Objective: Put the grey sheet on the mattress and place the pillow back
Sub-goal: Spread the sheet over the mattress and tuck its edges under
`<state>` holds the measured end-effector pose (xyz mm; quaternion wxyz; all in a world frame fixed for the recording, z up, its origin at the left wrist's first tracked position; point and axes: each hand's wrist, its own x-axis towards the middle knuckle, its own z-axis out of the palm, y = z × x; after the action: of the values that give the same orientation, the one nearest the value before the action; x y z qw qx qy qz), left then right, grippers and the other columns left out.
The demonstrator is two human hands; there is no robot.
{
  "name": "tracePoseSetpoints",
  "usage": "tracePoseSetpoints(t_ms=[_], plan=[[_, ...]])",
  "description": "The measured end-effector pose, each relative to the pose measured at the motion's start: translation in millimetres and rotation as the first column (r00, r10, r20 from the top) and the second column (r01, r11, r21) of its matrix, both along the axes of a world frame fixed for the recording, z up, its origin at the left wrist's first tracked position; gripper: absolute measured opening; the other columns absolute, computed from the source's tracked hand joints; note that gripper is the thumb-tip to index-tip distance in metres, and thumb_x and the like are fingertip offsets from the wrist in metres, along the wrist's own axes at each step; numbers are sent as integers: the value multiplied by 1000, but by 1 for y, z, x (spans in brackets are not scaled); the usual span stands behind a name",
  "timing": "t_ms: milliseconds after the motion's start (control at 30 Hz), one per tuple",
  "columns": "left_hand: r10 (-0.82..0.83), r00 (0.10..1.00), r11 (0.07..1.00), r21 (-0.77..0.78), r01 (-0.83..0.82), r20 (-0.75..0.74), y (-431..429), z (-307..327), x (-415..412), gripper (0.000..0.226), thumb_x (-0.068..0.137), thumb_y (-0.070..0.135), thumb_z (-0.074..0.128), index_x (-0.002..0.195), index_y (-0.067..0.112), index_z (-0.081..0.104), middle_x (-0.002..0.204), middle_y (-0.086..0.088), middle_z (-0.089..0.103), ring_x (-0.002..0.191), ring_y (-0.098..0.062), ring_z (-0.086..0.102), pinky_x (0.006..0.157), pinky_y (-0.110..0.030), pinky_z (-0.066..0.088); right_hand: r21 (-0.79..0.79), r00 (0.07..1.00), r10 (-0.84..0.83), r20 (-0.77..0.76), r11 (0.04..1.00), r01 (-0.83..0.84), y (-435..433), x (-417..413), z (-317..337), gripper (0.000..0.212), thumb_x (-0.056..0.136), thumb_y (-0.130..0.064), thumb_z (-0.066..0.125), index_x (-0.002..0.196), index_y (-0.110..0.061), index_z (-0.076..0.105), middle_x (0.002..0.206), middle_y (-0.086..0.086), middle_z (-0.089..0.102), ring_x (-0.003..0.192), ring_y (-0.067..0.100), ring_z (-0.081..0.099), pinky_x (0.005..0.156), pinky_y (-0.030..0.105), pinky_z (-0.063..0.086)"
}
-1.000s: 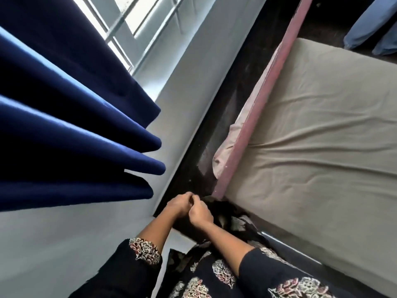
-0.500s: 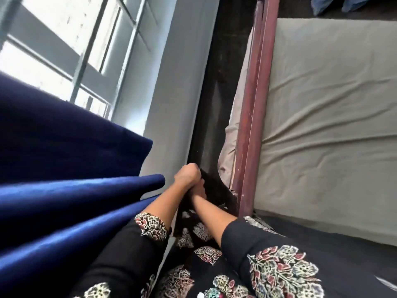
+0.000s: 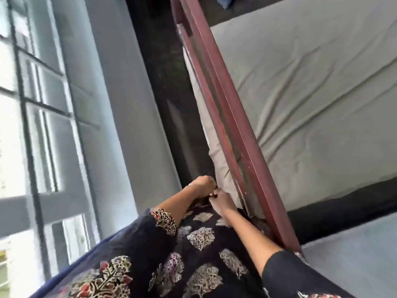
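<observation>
Both hands, left (image 3: 203,186) and right (image 3: 221,202), pinch the hanging corner of the wrinkled grey cotton sheet (image 3: 311,100) already spread over the mattress beside the reddish wooden bed rail (image 3: 232,117); tucking remains, no pillow visible.

A dark red wooden bed rail (image 3: 234,130) is seen running diagonally just right of the hands. A barred window (image 3: 36,108) and a pale grey wall (image 3: 120,100) are seen well to their left. Dark floor (image 3: 163,67) is seen beyond them, between wall and rail.
</observation>
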<state>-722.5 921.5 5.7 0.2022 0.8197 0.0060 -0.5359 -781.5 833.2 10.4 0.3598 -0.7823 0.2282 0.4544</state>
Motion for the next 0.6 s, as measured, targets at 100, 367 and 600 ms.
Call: tracePoseSetpoints(t_ms=[100, 367, 600], plan=[[88, 996, 995, -45, -87, 29, 13, -26, 18, 27, 95, 18, 40, 103, 16, 66, 111, -6, 67, 106, -26, 60, 88, -30, 46, -11, 998, -34, -51, 999, 33, 8, 0, -20, 20, 83, -21, 47, 86, -10, 63, 94, 14, 65, 96, 29, 60, 83, 34, 46], [378, 924, 924, -86, -373, 61, 35, -138, 58, 29, 93, 15, 42, 110, 16, 65, 122, -9, 63, 114, -29, 57, 98, -33, 45, -100, 727, -615, -306, 780, 618, 23, -31, -97, 17, 94, -6, 43, 92, -9, 60, 69, 8, 54, 50, 15, 48, 45, 22, 34], [571, 820, 810, -186, -556, 37, 13, -219, 62, 53, 98, 21, 41, 148, 11, 27, 150, -10, 36, 137, -25, 34, 111, -29, 26, -199, 338, -882, -329, 415, 888, 9, -34, -162, 42, 104, -23, 24, 135, -1, 40, 130, 23, 54, 114, 35, 57, 86, 37, 45]])
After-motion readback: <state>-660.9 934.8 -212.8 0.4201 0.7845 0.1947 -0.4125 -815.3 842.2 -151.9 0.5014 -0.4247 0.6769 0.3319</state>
